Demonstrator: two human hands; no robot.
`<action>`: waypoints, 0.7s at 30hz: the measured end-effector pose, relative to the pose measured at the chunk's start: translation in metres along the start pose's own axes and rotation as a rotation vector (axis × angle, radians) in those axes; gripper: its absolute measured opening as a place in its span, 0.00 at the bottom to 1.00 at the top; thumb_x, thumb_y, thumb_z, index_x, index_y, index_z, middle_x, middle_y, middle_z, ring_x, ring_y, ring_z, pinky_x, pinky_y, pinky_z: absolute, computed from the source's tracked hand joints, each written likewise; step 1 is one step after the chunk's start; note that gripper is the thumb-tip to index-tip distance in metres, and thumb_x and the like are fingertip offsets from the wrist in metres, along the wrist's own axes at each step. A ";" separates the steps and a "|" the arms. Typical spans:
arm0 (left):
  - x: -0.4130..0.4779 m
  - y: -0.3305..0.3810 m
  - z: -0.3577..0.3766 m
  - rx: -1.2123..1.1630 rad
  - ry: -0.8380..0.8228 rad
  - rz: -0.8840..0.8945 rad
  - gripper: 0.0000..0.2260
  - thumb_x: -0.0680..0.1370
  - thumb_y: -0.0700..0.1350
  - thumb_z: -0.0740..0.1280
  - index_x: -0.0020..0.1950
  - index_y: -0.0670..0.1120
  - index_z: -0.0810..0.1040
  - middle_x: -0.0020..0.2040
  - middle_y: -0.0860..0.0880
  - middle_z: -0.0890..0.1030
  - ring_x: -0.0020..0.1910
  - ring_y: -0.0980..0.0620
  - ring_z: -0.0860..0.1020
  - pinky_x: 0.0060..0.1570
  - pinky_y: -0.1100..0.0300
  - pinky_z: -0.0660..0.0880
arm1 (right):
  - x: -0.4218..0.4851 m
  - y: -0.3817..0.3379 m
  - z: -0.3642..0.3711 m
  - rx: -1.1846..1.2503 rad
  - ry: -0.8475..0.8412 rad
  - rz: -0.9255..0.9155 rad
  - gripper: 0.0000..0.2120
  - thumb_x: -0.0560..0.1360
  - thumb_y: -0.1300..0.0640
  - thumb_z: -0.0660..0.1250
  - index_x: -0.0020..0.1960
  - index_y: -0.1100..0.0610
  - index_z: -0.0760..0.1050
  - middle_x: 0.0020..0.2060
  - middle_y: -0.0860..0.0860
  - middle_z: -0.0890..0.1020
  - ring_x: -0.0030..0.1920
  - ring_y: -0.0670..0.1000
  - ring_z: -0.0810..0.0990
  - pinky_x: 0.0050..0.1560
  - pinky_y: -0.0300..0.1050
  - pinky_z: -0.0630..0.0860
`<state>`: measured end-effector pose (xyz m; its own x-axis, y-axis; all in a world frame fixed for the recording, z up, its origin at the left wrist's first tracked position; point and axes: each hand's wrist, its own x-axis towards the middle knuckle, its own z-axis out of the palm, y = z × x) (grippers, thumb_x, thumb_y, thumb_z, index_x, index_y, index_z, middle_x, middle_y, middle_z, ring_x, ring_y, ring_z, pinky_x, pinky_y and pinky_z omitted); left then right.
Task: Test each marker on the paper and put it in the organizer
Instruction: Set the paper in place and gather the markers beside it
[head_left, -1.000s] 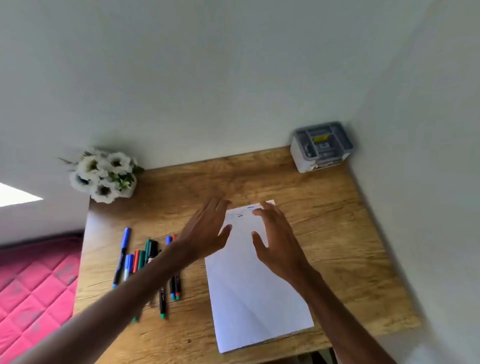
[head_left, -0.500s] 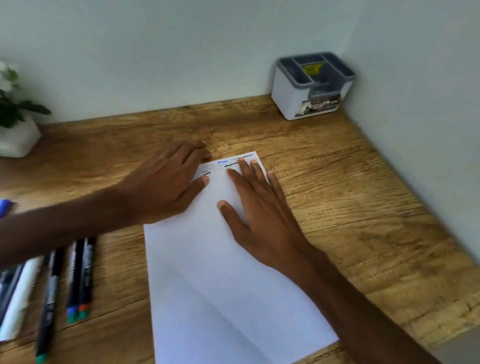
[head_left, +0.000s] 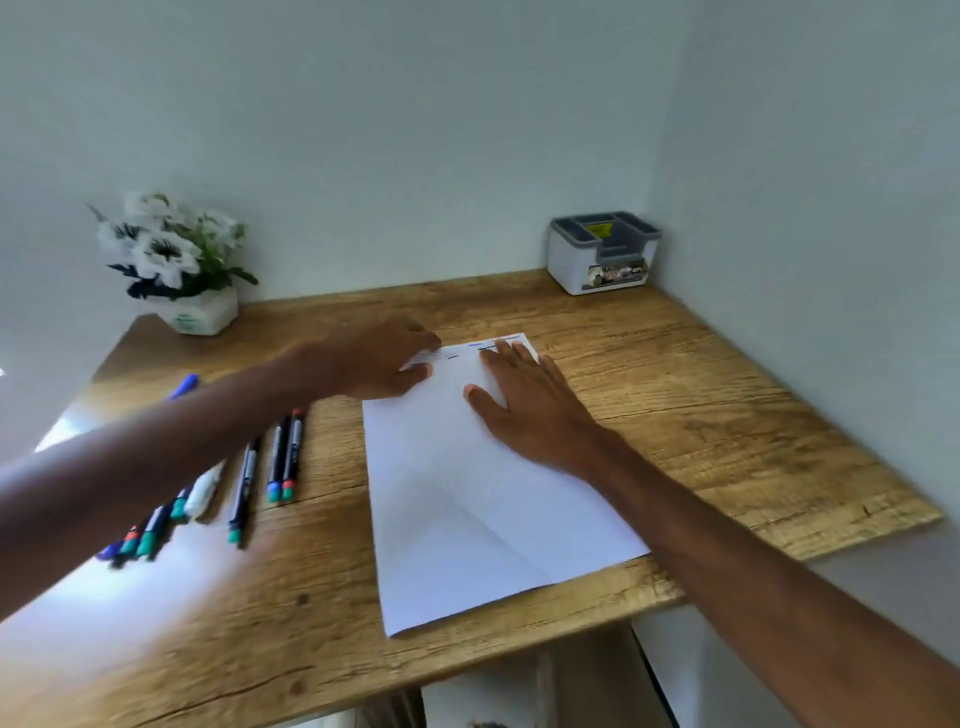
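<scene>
A white sheet of paper (head_left: 467, 509) lies on the wooden table (head_left: 701, 415), with a few small ink marks near its far edge. My right hand (head_left: 524, 410) rests flat on the paper's upper right, fingers spread. My left hand (head_left: 379, 364) lies palm down on the paper's top left corner, holding nothing. Several markers (head_left: 283, 457) with coloured caps lie in a row left of the paper, partly hidden under my left forearm. The grey and white organizer (head_left: 602, 254) stands in the far right corner against the wall.
A white pot of white flowers (head_left: 179, 265) stands at the far left of the table. Walls close the table at the back and right. The table's front edge runs just below the paper.
Both hands came down from above the paper and now rest flat on it. The camera view swung closer, then pulled back and up.
</scene>
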<state>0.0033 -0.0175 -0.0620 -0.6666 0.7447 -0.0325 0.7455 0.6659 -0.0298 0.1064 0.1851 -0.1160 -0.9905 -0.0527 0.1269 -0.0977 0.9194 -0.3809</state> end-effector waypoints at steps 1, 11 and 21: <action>-0.002 -0.004 -0.001 -0.008 -0.003 0.019 0.28 0.78 0.56 0.56 0.73 0.45 0.75 0.70 0.44 0.76 0.69 0.42 0.75 0.67 0.50 0.71 | 0.001 0.000 0.000 0.002 -0.005 -0.012 0.29 0.84 0.42 0.53 0.81 0.53 0.56 0.83 0.52 0.54 0.83 0.50 0.48 0.81 0.53 0.43; -0.021 -0.051 -0.008 -0.060 -0.083 0.033 0.23 0.81 0.54 0.62 0.76 0.49 0.74 0.74 0.49 0.75 0.72 0.48 0.72 0.72 0.52 0.67 | 0.024 0.000 -0.010 -0.002 -0.128 -0.191 0.28 0.84 0.42 0.56 0.82 0.50 0.58 0.82 0.44 0.57 0.78 0.36 0.48 0.80 0.45 0.41; -0.084 -0.088 -0.024 -0.227 0.079 -0.150 0.25 0.81 0.63 0.59 0.71 0.49 0.78 0.71 0.49 0.79 0.69 0.48 0.76 0.66 0.53 0.71 | 0.009 -0.074 -0.016 0.049 0.073 -0.333 0.16 0.81 0.47 0.65 0.65 0.53 0.78 0.65 0.50 0.81 0.65 0.51 0.78 0.67 0.43 0.69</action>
<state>-0.0065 -0.1374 -0.0328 -0.7737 0.6326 0.0334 0.6257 0.7549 0.1965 0.1061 0.1230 -0.0717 -0.8941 -0.3168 0.3166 -0.4207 0.8365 -0.3511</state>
